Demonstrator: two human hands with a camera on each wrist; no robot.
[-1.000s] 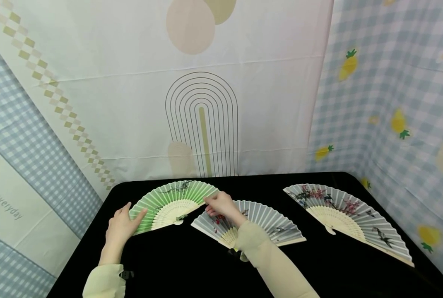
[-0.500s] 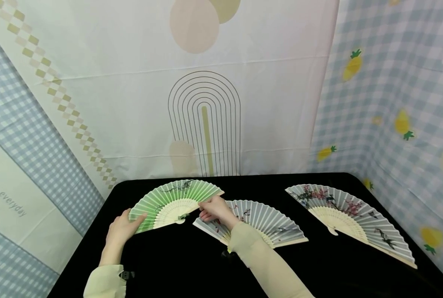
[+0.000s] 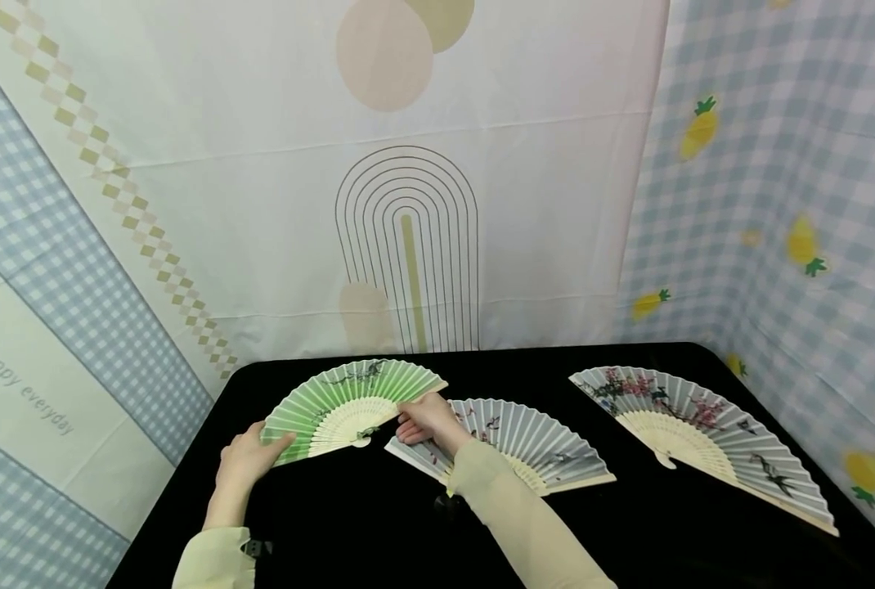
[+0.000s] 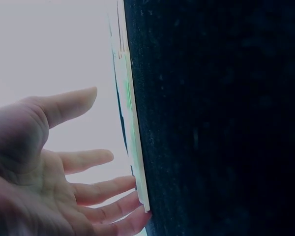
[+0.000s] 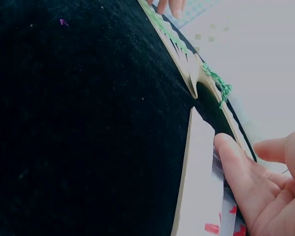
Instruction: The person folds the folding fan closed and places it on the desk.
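Observation:
An open green folding fan [image 3: 298, 413] with a pale ribbed base lies at the left of the black table. My left hand [image 3: 246, 462] rests at its left end, fingers fairly straight; in the left wrist view, the fingertips [image 4: 130, 184] touch the fan's edge [image 4: 137, 162] and the thumb stands apart. My right hand [image 3: 430, 421] pinches the green fan's right edge with thumb and curled fingers, though the contact is partly hidden. Under that hand and forearm lies a grey-white folding fan [image 3: 548, 446] with red flowers, partly covered. A green cord [image 5: 219, 86] hangs at the green fan's pivot.
Another spread fan [image 3: 710, 433], white with pink blossoms, lies on the right of the black-covered table [image 3: 349, 532]. A dark tassel [image 3: 448, 505] lies below the middle fan. A printed cloth wall [image 3: 540, 204] stands behind, with checked cloth at both sides.
My right hand has slid from the green fan's right tip down along its edge toward the pivot, baring that tip. The left hand stays at the left end. The view has shifted slightly.

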